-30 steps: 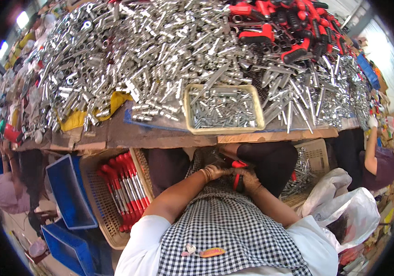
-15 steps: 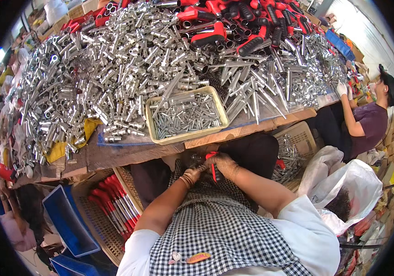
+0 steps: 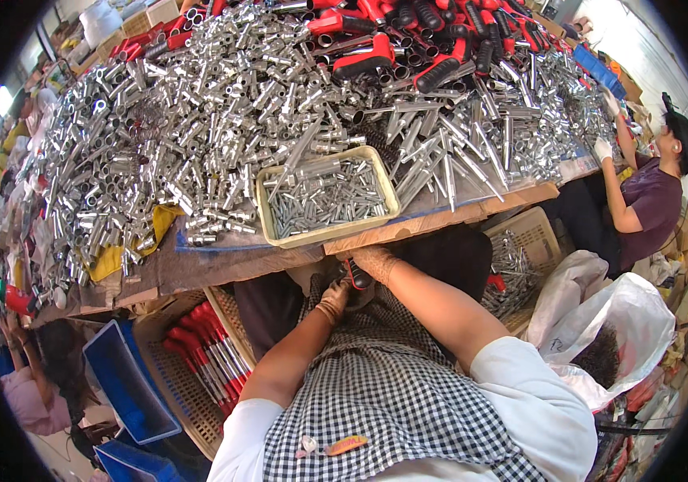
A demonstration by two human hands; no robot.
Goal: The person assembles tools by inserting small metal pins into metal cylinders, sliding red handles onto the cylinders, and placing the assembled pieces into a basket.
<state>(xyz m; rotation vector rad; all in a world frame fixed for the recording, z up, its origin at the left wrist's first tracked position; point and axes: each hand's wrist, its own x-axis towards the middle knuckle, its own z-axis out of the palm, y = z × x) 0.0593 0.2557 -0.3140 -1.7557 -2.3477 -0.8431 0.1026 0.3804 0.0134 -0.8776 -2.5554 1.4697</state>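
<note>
In my lap, just below the table's front edge, a red-and-black handle (image 3: 357, 275) points up toward me. My left hand (image 3: 333, 297) is closed round it from the left side. My right hand (image 3: 374, 261) lies beyond it, close against the wooden edge, its fingers curled under and mostly hidden. What they hold there does not show. Above my hands, a cream tray (image 3: 284, 239) with small metal pins (image 3: 320, 197) stands at the table's edge. Behind it rises a large heap of shiny metal fittings (image 3: 223, 112).
Red-and-black pistol-grip handles (image 3: 364, 56) are piled at the far side. A basket of red-handled metal tubes (image 3: 207, 341) stands at my left beside a blue bin (image 3: 131, 386). To my right are a basket of metal parts (image 3: 537, 241), a white sack (image 3: 641, 321) and a co-worker (image 3: 653, 193).
My right hand has moved forward and left, toward the table edge. The handle has shifted left and is now beside my left hand. The co-worker's hands have moved apart, one reaching farther out.
</note>
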